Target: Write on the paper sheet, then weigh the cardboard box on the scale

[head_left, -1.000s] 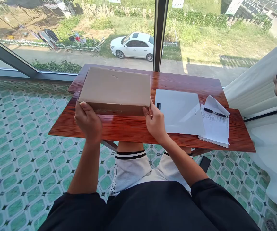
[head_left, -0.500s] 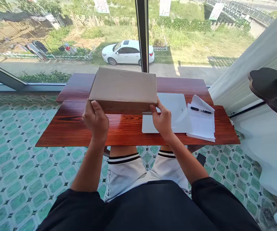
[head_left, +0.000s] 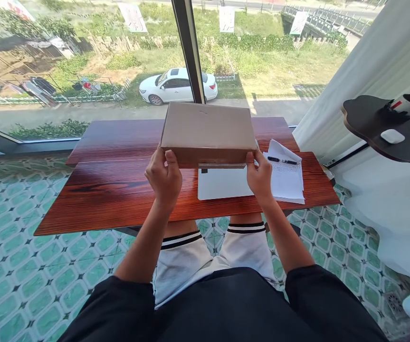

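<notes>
Sunlit grass and a white car [head_left: 167, 88] lie beyond tall windows, and green patterned tiles [head_left: 41, 285] cover the floor. On the near side stands a reddish-brown wooden desk [head_left: 119, 185]. Over its middle, a brown cardboard box [head_left: 208, 128] is held up, its top face visible. The left hand [head_left: 165, 178] is clamped on the box's near left corner and the right hand [head_left: 260, 175] on its near right corner, both thumbs against the front face. Below the box, toward the desk's near edge, lies a flat pale slab [head_left: 224, 184], perhaps a closed laptop, partly hidden. Handwritten papers [head_left: 288, 183] with a black pen [head_left: 273, 159] lie near the desk's right end.
</notes>
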The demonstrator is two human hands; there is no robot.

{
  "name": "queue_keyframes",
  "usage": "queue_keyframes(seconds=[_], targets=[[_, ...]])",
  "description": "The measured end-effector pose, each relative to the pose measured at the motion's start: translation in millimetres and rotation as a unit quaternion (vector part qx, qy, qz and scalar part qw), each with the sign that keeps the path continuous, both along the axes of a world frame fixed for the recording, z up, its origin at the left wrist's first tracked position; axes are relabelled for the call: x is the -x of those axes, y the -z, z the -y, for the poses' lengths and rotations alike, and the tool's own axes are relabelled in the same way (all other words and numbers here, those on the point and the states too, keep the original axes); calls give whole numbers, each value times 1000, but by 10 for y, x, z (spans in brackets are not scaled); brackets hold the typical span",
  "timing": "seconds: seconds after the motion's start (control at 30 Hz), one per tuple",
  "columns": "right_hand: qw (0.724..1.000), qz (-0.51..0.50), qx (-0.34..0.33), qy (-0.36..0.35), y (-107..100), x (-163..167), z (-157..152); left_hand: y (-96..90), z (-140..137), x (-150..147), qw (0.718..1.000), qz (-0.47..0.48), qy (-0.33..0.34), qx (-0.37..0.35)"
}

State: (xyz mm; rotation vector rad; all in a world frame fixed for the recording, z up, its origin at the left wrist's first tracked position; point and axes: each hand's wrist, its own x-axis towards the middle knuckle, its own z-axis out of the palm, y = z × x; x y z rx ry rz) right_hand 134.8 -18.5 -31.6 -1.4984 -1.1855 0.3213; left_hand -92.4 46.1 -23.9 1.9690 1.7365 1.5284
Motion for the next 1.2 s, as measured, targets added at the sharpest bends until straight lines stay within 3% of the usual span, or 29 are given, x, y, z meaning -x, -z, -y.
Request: queue_keyframes(seconds=[0.27,0.5,0.73,1.2], targets=[[998,22,-26,49,-9,-352,116,-7,47,-290,997,-18,73,7],[997,34,-4,63,124,-585,176,91,135,-422,992,-3,121,34],[997,42,10,69,265,-748,190,260,169,-514,987,12,130,90],[996,53,34,64,495,-795,204,463,186,-529,982,17,149,115]])
